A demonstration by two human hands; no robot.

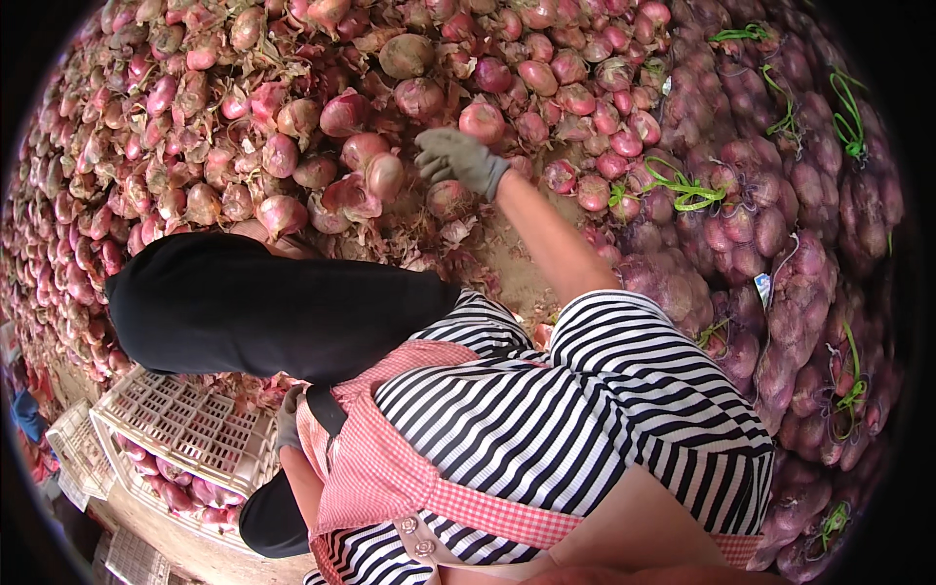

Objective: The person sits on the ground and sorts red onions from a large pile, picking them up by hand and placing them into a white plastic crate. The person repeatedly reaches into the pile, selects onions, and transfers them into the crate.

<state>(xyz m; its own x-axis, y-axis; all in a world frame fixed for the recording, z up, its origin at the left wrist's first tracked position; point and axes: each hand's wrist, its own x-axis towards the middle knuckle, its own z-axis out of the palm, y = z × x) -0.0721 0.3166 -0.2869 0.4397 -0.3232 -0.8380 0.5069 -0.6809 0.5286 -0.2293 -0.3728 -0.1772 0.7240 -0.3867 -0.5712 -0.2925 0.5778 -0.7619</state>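
My right hand [461, 162], in a grey work glove, is held over a heap of loose red onions [281, 155], its back up and fingers bent. A peeled-looking pale onion [385, 176] lies to its left, and a pink onion [482, 122] is close beside it. The palm is hidden, so whether it holds anything does not show. My left hand [289, 420], gloved too, is low beside my apron and a white plastic crate [252, 462]; the apron and trousers partly cover it. Dry onion skins [457, 230] are scattered on the ground.
Filled purple mesh sacks of onions [797, 307], tied with green string [684, 191], are stacked along the right. The crate at lower left has onions [175, 493] inside. Another white crate [80, 446] stands beyond it. My bent black-trousered knee [168, 303] is against the heap.
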